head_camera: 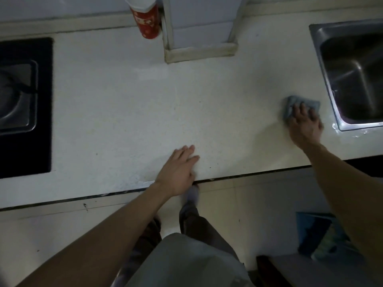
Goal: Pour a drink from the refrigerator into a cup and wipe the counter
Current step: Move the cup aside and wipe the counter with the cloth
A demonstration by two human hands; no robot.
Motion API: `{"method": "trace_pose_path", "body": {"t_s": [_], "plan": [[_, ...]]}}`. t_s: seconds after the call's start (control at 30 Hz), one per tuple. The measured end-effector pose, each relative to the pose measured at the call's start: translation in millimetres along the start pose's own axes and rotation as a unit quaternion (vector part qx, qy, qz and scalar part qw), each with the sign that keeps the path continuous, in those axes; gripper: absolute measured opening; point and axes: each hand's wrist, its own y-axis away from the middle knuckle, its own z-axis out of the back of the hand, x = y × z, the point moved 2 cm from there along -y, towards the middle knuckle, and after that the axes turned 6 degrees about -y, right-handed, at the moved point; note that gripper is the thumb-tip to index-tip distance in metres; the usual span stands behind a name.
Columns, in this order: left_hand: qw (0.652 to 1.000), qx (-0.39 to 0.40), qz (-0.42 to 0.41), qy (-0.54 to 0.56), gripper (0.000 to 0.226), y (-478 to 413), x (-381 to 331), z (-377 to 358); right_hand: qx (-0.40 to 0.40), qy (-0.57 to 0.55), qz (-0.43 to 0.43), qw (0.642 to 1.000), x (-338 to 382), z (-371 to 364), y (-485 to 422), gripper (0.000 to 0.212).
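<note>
Two flat-fingered hands, left hand [177, 170] on counter [124, 110], right hand [305, 125] pressing cloth [290, 102], long axis seemingly crosswise

The counter [124, 100] is off-white with fine dark speckles, edged at the front by a thin black strip [248, 174]. The cloth [290, 102] is a dull blue-grey. The cup [148, 19] is red with small pale markings (too blurred to make out) and a white rim. The sink [323, 59] is steel grey, and the hob [44, 100] is black around a grey metal pan. The floor tiles [238, 204] are cream.
</note>
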Motion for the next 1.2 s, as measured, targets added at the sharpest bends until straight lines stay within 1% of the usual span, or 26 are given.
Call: {"method": "trace_pose_path", "body": {"t_s": [0.1, 0.27, 0.37, 0.47, 0.57, 0.67, 0.77, 0.83, 0.93, 1.0, 1.1, 1.2], "plan": [[1.0, 0.013, -0.001, 0.009, 0.061, 0, 0, 3, -0.012, -0.01, -0.05, 0.999, -22, -2, 19, 0.054], [1.0, 0.003, -0.007, 0.02, 0.059, 2, 3, 3, -0.049, -0.032, -0.115, 0.992, 7, -25, 57, 0.054], [0.999, -0.004, 0.004, 0.051, 0.057, 8, 6, 2, -0.033, -0.026, -0.101, 0.994, 38, -42, 77, 0.054], [0.998, -0.018, 0.019, 0.049, 0.056, 21, 15, -2, -0.012, -0.025, -0.062, 0.998, 81, -57, 95, 0.056], [0.998, -0.042, 0.038, 0.034, 0.05, 39, 28, -1, -0.003, -0.034, -0.004, 0.999, 129, -73, 112, 0.057], [0.995, -0.068, 0.066, 0.012, 0.041, 62, 43, -1, 0.022, -0.025, 0.075, 0.997, 182, -93, 130, 0.057], [0.992, -0.08, 0.097, 0.005, 0.042, 84, 56, -4, 0.044, 0.003, 0.167, 0.985, 241, -112, 153, 0.055], [0.992, -0.077, 0.102, 0.012, 0.045, 96, 60, -10, 0.066, 0.038, 0.25, 0.965, 276, -126, 168, 0.056], [0.993, -0.059, 0.104, 0.006, 0.054, 106, 62, -21, 0.105, 0.086, 0.372, 0.918, 317, -140, 186, 0.058], [0.992, -0.062, 0.11, 0.008, 0.054, 110, 63, -24, 0.12, 0.097, 0.433, 0.888, 333, -146, 196, 0.055], [0.991, -0.079, 0.111, 0.012, 0.049, 113, 63, -24, 0.131, 0.103, 0.506, 0.846, 334, -152, 208, 0.053], [0.99, -0.092, 0.104, 0.016, 0.042, 111, 62, -21, 0.14, 0.081, 0.547, 0.821, 311, -147, 205, 0.059]]}}
